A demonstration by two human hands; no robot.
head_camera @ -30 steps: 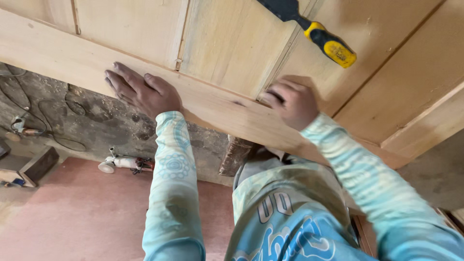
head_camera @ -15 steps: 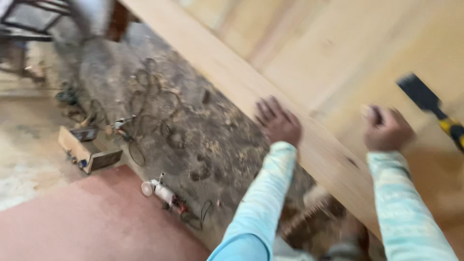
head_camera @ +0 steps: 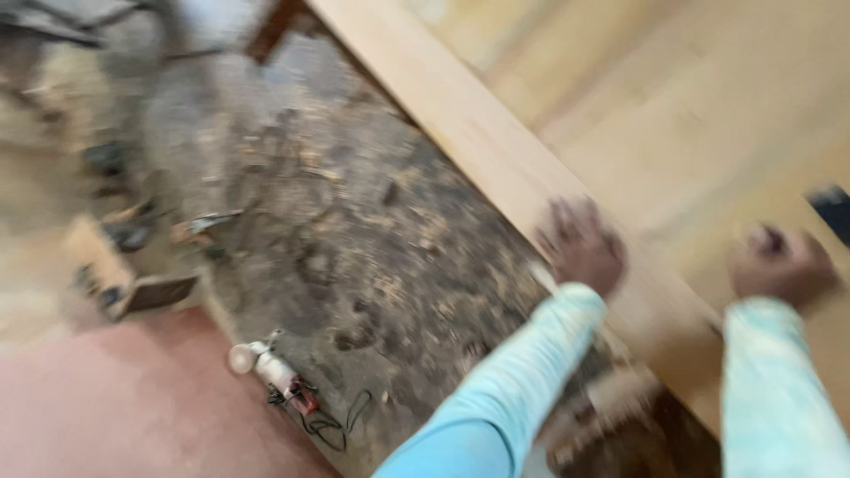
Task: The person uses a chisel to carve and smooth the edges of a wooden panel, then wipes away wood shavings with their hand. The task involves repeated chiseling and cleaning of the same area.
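Blurred view: left hand [head_camera: 580,248] spread flat on pale wooden panel [head_camera: 496,150], right hand [head_camera: 779,265] curled beside it, grip unclear, seemingly steadying panel; firmer hold needed next

Soft, even daylight lit the scene without harsh shadows or glare. Heavy motion blur smeared everything, worst at the far left and right.
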